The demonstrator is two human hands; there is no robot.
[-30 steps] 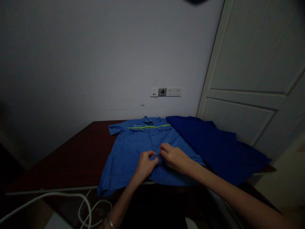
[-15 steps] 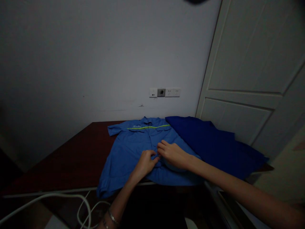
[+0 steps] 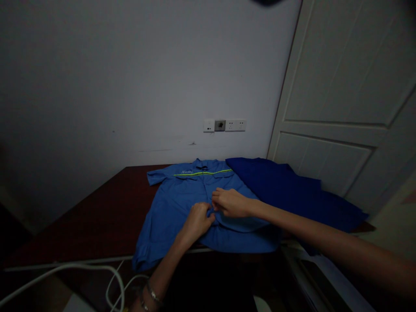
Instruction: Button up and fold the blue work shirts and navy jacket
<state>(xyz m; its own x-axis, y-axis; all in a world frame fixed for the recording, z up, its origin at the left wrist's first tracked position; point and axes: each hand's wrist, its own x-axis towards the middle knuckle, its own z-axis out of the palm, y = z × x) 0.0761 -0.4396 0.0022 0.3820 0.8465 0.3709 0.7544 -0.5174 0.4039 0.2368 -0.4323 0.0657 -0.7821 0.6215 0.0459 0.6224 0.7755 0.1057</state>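
Note:
A light blue short-sleeved work shirt (image 3: 172, 208) with a yellow-green chest stripe lies flat, front up, on a dark red-brown table (image 3: 107, 216). My left hand (image 3: 196, 219) pinches the left edge of the shirt's front opening near the middle. My right hand (image 3: 229, 202) rests just right of it, fingers curled on the other edge of the opening, which lifts a little. The two hands almost touch. What sits between the fingertips is too small to see.
A dark blue garment (image 3: 292, 190) lies spread on the table to the right of the shirt. White cables (image 3: 113, 277) hang below the table's front edge. Wall sockets (image 3: 224, 125) are behind the table, and a white door (image 3: 351, 99) stands at the right.
My right hand has moved slightly up the shirt's front and raised the fabric edge a little. My left hand has stayed nearly in place.

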